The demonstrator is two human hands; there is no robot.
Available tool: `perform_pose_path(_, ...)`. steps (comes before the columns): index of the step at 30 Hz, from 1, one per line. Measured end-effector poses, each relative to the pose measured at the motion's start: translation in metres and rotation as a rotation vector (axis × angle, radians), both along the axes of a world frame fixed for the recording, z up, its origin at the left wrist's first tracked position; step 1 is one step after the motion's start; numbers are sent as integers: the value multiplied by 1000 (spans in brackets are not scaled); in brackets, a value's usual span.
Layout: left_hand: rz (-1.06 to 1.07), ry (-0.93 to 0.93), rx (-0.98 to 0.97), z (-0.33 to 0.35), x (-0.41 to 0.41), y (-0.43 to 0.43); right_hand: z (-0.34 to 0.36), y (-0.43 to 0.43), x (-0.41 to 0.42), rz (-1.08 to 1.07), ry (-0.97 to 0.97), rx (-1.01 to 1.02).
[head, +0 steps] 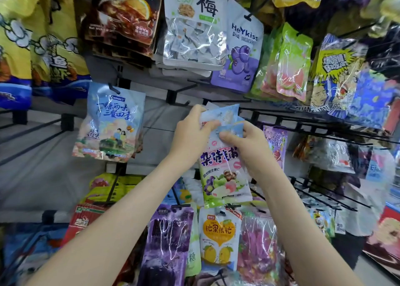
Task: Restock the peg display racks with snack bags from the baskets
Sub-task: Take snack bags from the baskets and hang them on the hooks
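Plum bag (192,25): is hanging in the upper row (white, clear window).
Blueberry bag (239,51): is overlapping its right edge.
Pale blue bag (110,123): is hanging alone at the left, tilted.
Mango bag (218,236): is hanging low, between a dark purple bag (166,246) and a pink bag (257,249).
Yellow bags (32,36): are crowding the top left corner.

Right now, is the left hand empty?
No, the left hand grips the top of the snack bags, which the right hand pinches too.
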State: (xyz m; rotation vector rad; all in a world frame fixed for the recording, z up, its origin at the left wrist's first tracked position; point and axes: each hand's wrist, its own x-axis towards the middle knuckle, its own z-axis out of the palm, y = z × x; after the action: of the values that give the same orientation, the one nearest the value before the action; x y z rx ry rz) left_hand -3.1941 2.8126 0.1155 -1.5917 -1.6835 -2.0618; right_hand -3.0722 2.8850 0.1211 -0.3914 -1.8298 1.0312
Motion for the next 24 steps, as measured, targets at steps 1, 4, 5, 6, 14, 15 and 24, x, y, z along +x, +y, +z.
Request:
perform_pose_path(1, 2, 7, 16, -1, -1, -1, 1, 3, 1, -7, 17, -13)
perform_pose_path(4, 61, 38, 72, -7, -10, -4, 4, 13, 9, -58, 82, -60)
perform_pose_path(5, 80, 46, 89, -9, -15, -5, 6, 16, 12, -74, 116, -80)
perform_pose_path(6, 90, 49, 104, -12, -19, -6, 8, 21, 16, -89, 155, -108)
perform_pose_path(14, 131, 126, 162, -25, -49, -23, 23, 34, 12, -102, 256, -150)
perform_pose_path(15, 144, 124, 173, -24, -51, -25, 24, 34, 10, -106, 258, -148)
perform_pose_path(24, 137, 167, 215, -18, -51, -37, 25, 59, -11, -206, 147, -100)
